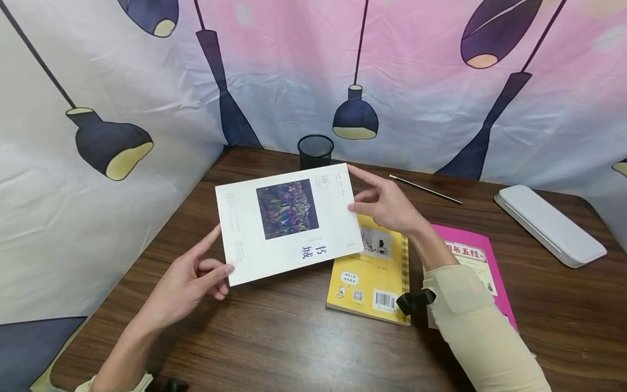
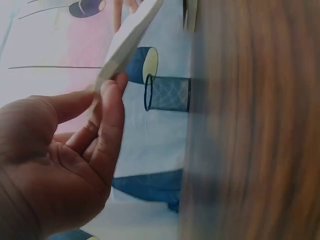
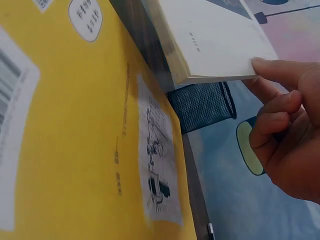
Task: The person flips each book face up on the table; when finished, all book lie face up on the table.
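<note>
Left hand (image 1: 188,286) pinches white book (image 1: 289,223) at its left edge near the lower-left corner; right hand (image 1: 387,201) grips the right edge near the upper-right corner, thumb on the cover. Book is mid-frame, tilted, raised above brown table (image 1: 274,337), cover toward the head camera; dark square picture on it. Left wrist view shows it nearly edge-on and blurry, so finger placement behind it is hard to tell. Yellow book (image 1: 367,283) lies lower right of centre, its upper part partly hidden; pink book (image 1: 470,256) just right of it, partly under the right forearm. Black mesh cup (image 1: 315,152) upper centre, thin rod (image 1: 426,189) right of it, white case (image 1: 551,226) far right.
</note>
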{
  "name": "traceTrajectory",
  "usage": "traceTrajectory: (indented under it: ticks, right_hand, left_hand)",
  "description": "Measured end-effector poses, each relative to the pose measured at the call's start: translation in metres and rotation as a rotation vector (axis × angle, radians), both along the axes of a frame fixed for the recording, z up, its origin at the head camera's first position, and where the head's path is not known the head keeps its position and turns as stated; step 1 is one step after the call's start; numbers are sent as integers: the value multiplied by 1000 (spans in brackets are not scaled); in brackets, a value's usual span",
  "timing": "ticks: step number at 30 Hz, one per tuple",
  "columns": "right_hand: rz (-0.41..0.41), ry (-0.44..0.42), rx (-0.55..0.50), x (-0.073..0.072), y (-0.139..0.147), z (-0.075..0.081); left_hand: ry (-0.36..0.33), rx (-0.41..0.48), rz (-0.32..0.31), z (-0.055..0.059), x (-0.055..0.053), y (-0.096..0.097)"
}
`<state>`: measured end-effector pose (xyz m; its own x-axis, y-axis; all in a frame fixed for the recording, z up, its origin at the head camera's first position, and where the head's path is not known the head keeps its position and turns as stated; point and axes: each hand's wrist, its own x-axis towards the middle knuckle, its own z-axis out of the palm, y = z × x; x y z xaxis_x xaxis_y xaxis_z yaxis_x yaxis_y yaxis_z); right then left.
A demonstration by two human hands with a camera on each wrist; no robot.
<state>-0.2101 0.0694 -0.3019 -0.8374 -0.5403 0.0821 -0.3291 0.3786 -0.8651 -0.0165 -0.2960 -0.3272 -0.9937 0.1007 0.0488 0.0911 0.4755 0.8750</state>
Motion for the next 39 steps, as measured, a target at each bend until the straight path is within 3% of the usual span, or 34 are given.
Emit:
traceTrajectory:
  ticks: [6, 11, 26, 39]
  right_hand:
    - [13, -21, 69, -4, 3, -7]
    - [28, -100, 97, -6, 2, -12]
    - [115, -260, 129, -12, 3, -27]
    - [114, -249, 242, -18, 4, -34]
  left_hand:
    - [-103, -23, 7, 0, -2, 9]
    - [-187, -25, -16, -3, -3, 13]
    - [-293, 14, -74, -10, -10, 11]
    - [-393, 48, -117, -17, -16, 7]
